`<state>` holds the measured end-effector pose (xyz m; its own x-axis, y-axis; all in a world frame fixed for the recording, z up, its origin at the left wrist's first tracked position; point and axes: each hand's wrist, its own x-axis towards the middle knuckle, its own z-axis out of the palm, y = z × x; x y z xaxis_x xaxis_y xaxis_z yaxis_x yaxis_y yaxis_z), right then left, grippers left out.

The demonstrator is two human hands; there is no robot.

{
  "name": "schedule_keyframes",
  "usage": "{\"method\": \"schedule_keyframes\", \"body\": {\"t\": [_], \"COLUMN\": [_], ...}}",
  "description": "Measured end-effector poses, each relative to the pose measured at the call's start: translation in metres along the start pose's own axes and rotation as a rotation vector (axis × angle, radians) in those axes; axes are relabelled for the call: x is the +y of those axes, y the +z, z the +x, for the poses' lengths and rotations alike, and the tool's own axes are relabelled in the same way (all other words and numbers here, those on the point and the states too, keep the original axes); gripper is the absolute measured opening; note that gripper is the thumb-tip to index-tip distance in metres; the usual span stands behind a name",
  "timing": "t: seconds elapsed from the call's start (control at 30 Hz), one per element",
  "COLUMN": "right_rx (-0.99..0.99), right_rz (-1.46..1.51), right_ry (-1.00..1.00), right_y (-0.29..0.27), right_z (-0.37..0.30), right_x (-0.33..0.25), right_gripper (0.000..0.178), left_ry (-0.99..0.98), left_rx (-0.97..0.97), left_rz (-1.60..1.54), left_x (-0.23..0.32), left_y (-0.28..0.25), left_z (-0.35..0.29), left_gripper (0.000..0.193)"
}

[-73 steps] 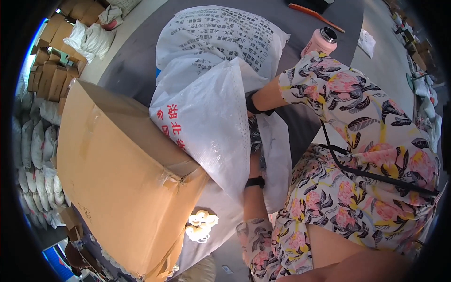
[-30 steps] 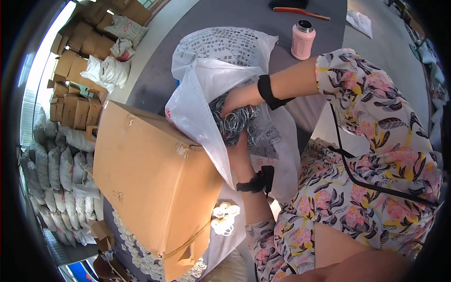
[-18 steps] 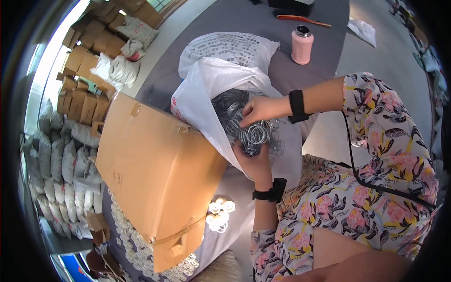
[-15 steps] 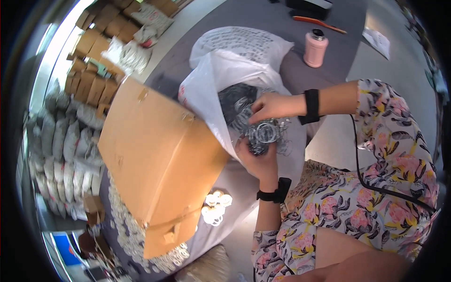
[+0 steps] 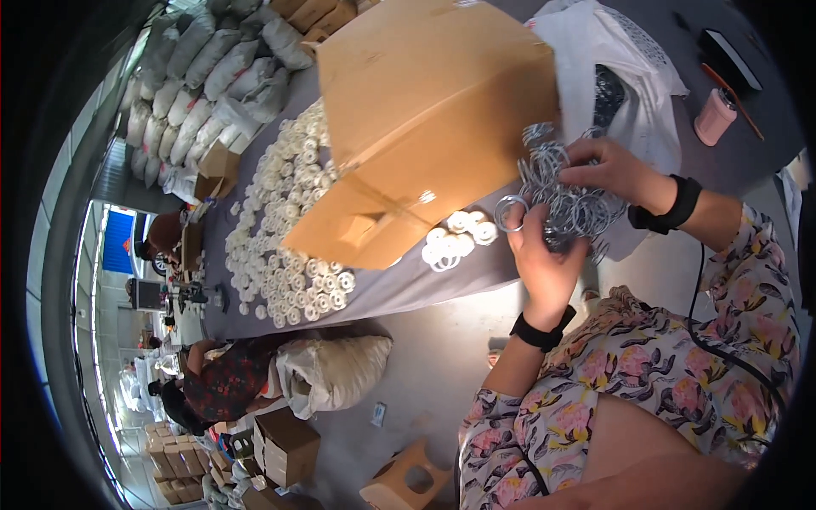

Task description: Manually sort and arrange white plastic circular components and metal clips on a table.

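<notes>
A tangled clump of silvery wire coil springs [image 5: 580,208] is between my two hands over the table's near edge. Cupped beneath it, my left hand [image 5: 548,268] has its fingers closed round the lower part, with one ring-like coil at its fingertips. From the right, my right hand [image 5: 619,170] pinches the clump near its top. Just beyond my hands, the white plastic bag [image 5: 578,72] lies with its mouth spread, and dark coils show inside. Beside the clump on the left is a small group of white rings [image 5: 459,238].
A large cardboard box [image 5: 425,93] leans across the grey-covered table [image 5: 382,302]. Many white rings [image 5: 285,229] spread left of it. A pink flask [image 5: 716,117] stands at the right. A co-worker [image 5: 229,378] bends near a stuffed sack [image 5: 336,370] at lower left.
My hands have lifted the coil springs out of the bag's mouth toward me. The head view has turned left, showing more of the white rings and a co-worker.
</notes>
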<state>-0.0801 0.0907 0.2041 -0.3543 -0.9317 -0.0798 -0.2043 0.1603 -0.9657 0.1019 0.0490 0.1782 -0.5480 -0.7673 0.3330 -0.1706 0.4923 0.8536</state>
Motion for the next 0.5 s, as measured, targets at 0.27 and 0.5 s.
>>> {"method": "schedule_keyframes", "body": {"t": [0.27,0.5], "right_rx": [-0.305,-0.429], "right_rz": [0.054,0.278], "right_ry": [-0.029,0.005], "right_y": [0.161,0.372], "right_z": [0.018,0.096], "right_x": [-0.110,-0.091], "right_gripper": [0.027,0.035], "left_ry": [-0.034,-0.099], "left_rx": [0.214,0.276], "left_rz": [0.146,0.311], "left_x": [0.011,-0.101], "left_y": [-0.184,-0.340], "left_z": [-0.033,-0.044], "left_gripper": [0.052,0.054]}}
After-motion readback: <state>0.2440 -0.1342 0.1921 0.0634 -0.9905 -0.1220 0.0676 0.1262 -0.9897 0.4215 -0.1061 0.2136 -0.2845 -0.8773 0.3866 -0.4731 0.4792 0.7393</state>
